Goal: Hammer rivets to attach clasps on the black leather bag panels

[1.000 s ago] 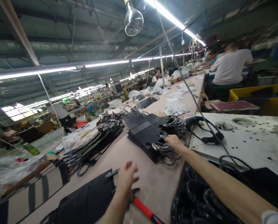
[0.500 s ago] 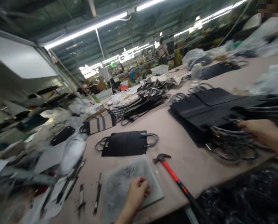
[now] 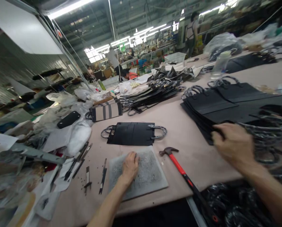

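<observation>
Moved right hand [image 3: 235,143] off the handles [image 3: 271,126] to the near edge of the black bag stack [image 3: 228,104], curled, can't tell if gripping. Got left hand [image 3: 130,167] fingers-down on the slab [image 3: 152,170], can't tell either, farther from the stack.

The right edge cuts off 1 bag stack [image 3: 240,98] (its handles [image 3: 270,127] blurred).
</observation>
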### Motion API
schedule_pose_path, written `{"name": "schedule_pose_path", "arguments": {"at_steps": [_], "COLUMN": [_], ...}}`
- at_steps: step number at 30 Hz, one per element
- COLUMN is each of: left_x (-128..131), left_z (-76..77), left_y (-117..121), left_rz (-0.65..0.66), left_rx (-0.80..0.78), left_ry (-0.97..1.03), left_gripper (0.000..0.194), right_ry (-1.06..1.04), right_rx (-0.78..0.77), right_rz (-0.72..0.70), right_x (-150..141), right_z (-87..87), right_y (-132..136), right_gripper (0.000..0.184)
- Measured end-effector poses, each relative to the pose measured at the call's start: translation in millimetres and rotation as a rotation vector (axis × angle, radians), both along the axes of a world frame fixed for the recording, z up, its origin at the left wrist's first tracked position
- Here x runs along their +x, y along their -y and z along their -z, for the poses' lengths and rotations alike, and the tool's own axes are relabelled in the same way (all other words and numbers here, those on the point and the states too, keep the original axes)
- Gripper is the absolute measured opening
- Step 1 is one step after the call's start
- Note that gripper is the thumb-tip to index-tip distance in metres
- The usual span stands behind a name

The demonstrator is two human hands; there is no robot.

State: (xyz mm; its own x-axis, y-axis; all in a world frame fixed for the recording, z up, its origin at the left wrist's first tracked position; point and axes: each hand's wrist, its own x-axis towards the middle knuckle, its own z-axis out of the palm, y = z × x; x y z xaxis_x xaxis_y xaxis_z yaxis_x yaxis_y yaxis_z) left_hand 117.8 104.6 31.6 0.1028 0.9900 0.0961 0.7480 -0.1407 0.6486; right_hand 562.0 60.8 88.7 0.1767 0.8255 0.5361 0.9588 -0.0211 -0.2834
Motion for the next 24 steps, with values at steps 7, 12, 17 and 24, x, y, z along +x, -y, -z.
{"name": "schedule_pose_path", "arguments": {"at_steps": [7, 12, 17, 24], "left_x": [1, -4, -18, -27], "left_z": [31.0, 32.8, 43.1, 38.8], "left_y": [41, 73, 116, 131], "left_rz": [0.153, 0.182, 0.292, 0.350], "left_rx": [0.034, 0.018, 0.038, 0.013], "left_ry": [-0.396, -0.380, -0.371, -0.253], "left_gripper": [0.055, 0.061, 0.076, 0.075], "right_ry": [0.163, 0.343, 0.485, 0.638], "right_rx": [-0.459, -0.511, -0.509, -0.306], "right_rz": [-0.265, -0.364, -0.480, -0.652], "right_x": [-160, -172, -174, -177], "right_z": [43.2, 51.9, 46.6, 6.4], "right_y": [-79, -122, -140, -133], "right_gripper": [0.044, 0.032, 0.030, 0.028]}}
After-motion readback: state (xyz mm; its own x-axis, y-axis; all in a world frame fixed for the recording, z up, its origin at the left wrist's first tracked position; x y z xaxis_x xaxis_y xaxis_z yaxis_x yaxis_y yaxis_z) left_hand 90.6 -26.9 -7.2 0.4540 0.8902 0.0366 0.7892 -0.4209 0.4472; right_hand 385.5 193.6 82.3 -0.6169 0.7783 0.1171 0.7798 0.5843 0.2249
